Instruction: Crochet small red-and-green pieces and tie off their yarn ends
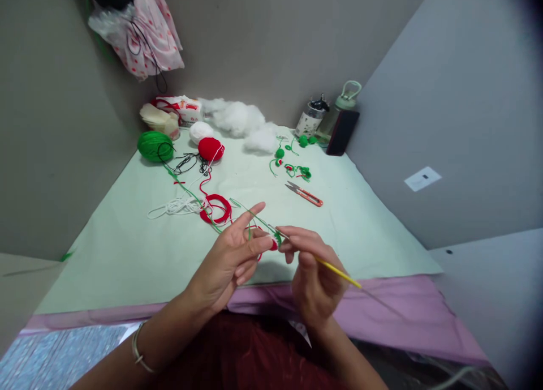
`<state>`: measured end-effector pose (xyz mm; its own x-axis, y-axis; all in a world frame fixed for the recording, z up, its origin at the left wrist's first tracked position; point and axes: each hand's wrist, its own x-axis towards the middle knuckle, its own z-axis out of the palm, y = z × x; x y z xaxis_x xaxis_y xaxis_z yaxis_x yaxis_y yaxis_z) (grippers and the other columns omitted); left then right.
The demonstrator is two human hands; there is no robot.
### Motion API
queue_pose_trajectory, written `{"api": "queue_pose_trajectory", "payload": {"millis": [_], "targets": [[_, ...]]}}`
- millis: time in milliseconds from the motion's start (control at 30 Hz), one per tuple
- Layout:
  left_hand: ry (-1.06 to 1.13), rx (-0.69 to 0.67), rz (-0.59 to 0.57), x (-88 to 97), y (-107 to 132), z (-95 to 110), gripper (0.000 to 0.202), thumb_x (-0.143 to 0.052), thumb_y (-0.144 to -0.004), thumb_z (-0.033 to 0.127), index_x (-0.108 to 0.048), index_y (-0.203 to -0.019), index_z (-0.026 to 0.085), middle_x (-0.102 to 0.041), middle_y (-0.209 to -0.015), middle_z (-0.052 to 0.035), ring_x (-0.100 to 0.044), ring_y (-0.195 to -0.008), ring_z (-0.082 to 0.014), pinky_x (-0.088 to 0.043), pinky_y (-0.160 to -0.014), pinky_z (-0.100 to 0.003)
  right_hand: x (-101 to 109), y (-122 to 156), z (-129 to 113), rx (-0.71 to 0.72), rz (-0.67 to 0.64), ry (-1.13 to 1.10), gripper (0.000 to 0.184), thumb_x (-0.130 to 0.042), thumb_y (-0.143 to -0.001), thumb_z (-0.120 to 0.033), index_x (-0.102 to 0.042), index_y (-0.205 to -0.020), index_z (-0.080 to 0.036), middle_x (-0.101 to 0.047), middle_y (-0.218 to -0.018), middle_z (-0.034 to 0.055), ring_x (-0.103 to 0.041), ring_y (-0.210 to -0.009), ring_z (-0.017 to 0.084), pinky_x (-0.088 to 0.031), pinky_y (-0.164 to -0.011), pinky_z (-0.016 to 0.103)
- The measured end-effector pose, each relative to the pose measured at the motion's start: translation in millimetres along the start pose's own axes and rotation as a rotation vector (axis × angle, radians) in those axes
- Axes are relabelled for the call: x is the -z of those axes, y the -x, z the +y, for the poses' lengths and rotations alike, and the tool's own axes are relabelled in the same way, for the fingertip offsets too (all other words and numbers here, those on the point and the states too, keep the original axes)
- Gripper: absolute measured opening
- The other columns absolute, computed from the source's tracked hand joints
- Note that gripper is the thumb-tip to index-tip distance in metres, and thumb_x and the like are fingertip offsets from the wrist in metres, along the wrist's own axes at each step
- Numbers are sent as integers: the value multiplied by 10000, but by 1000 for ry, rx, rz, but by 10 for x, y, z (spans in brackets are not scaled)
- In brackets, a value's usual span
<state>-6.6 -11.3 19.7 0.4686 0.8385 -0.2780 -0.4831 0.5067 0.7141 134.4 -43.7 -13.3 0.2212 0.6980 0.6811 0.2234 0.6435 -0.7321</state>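
Note:
Between thumb and fingers, my left hand (pixel 232 251) pinches a small crocheted piece (pixel 275 241) in red, white and green. Its index finger is stretched out, with green yarn (pixel 258 215) running over it to the piece. My right hand (pixel 316 265) grips a crochet hook (pixel 339 272) with a yellow handle, and the metal tip lies at the green edge of the piece. From behind my left hand, green yarn leads back toward a green ball of yarn (pixel 155 146). Part of the crocheted piece is hidden by my fingers.
Red yarn loops (pixel 216 209) and a white cord bundle (pixel 176 206) lie left of centre. Orange thread snips (pixel 304 194) rest to the right. Farther back are a red yarn ball (pixel 211 150), white stuffing (pixel 237 118), small green crocheted pieces (pixel 280 153), a phone (pixel 343 132) and a bottle (pixel 345 100).

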Motion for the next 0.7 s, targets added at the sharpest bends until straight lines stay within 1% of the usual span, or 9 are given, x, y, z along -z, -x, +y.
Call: {"api": "queue_pose_trajectory", "payload": {"millis": [100, 167, 233, 300, 367, 433, 567, 633, 700], "targets": [[-4, -10, 6, 7, -7, 7, 791, -810, -779, 192, -439, -1476, 247, -600, -856, 44, -272, -374, 41, -258, -325, -101, 19, -68, 21, -160, 9, -192, 184, -498, -1025, -263, -680, -1017, -235, -763, -994, 64, -631, -635, 120, -488, -502, 244], [-15, -34, 16, 0, -4, 10, 809, -807, -778, 180, -419, -1484, 247, -611, -871, 40, -316, -379, 35, -298, -335, -104, 33, -111, 35, -239, 1, -302, 184, -481, -1032, -266, -655, -992, -221, -765, -970, 58, -620, -599, 105, -487, -499, 232], [-29, -57, 19, -10, 4, 14, 839, -809, -770, 172, -397, -1496, 252, -618, -896, 34, -356, -387, 28, -331, -343, -110, 52, -143, 36, -267, -25, -345, 183, -476, -1034, -267, -640, -980, -206, -764, -944, 60, -646, -602, 110, -500, -503, 233], [-43, -77, 20, -17, 13, 17, 864, -814, -761, 171, -383, -1505, 258, -614, -905, 35, -373, -392, 24, -347, -344, -115, 80, -161, 20, -261, -63, -316, 192, -463, -1037, -270, -629, -979, -194, -759, -925, 62, -663, -599, 118, -520, -514, 249], [-66, -101, 28, -16, 19, 12, 878, -815, -753, 170, -380, -1510, 264, -609, -904, 37, -378, -392, 21, -360, -345, -120, 114, -165, -9, -225, -104, -245, 199, -442, -1042, -255, -627, -997, -195, -753, -932, 60, -668, -598, 120, -536, -531, 267], [-103, -136, 43, -6, 18, -4, 887, -811, -755, 172, -373, -1519, 276, -612, -903, 34, -394, -396, 13, -379, -349, -128, 149, -159, -39, -151, -143, -141, 203, -437, -1040, -223, -639, -1020, -207, -746, -959, 56, -686, -650, 131, -560, -577, 294], [-187, -216, 79, 23, 11, -45, 901, -797, -771, 178, -349, -1543, 302, -617, -898, 33, -437, -424, -8, -417, -363, -138, 187, -129, -66, 67, -229, 112, 210, -461, -1024, -189, -668, -1034, -222, -744, -919, 51, -725, -899, 197, -599, -749, 369], [-220, -241, 93, 31, 11, -51, 906, -796, -769, 167, -351, -1547, 298, -606, -864, 43, -448, -435, -14, -430, -378, -138, 187, -113, -63, 155, -252, 168, 206, -467, -1021, -180, -664, -1071, -216, -740, -873, 50, -723, -952, 210, -602, -755, 370], [-242, -253, 97, 36, 15, -44, 919, -798, -762, 154, -349, -1552, 294, -602, -842, 49, -456, -442, -19, -437, -386, -137, 179, -103, -60, 185, -246, 168, 209, -466, -1022, -177, -658, -1099, -211, -739, -868, 50, -721, -952, 208, -602, -740, 361]]}}
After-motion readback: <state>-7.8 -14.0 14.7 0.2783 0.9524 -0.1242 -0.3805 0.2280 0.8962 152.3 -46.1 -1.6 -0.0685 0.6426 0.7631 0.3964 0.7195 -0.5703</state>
